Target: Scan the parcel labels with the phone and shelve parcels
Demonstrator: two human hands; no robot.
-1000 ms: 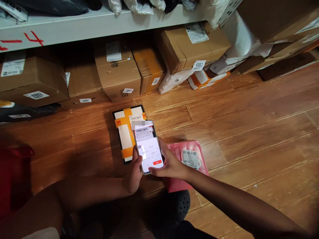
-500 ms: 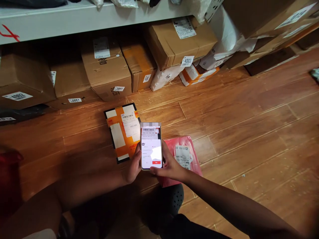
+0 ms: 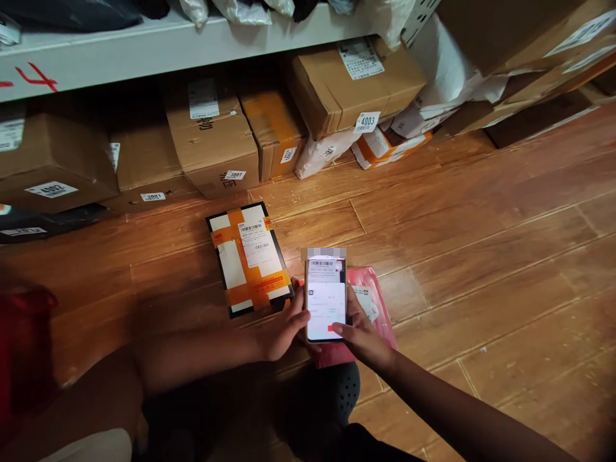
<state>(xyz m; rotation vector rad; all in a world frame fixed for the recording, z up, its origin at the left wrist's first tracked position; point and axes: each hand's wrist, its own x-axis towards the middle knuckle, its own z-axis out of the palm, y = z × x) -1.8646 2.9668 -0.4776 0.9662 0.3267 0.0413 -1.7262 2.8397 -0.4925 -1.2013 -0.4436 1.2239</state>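
A lit smartphone [image 3: 326,301] is held upright between both my hands, its screen showing a barcode label above a white panel with a red button. My left hand [image 3: 287,324] grips the phone's left edge, thumb at the side. My right hand [image 3: 363,330] wraps the right edge, with its thumb over the red button. Left of the phone, a flat black-and-white parcel [image 3: 231,263] with orange tape and a shipping label [image 3: 260,246] lies on the floor. Under the phone and right hand lies a pink mailer bag [image 3: 380,308], partly hidden, bearing a white label.
Several cardboard boxes [image 3: 212,141] with number stickers line the floor beneath a white shelf [image 3: 168,48]. A box marked 4003 [image 3: 337,96] rests on a white bag [image 3: 322,154]. My dark shoe [image 3: 349,388] stands below the mailer. Something red [image 3: 24,346] is at the left edge.
Both hands and the phone have moved right, from beside the taped parcel to over the pink mailer. My right thumb has moved onto the screen's red button.
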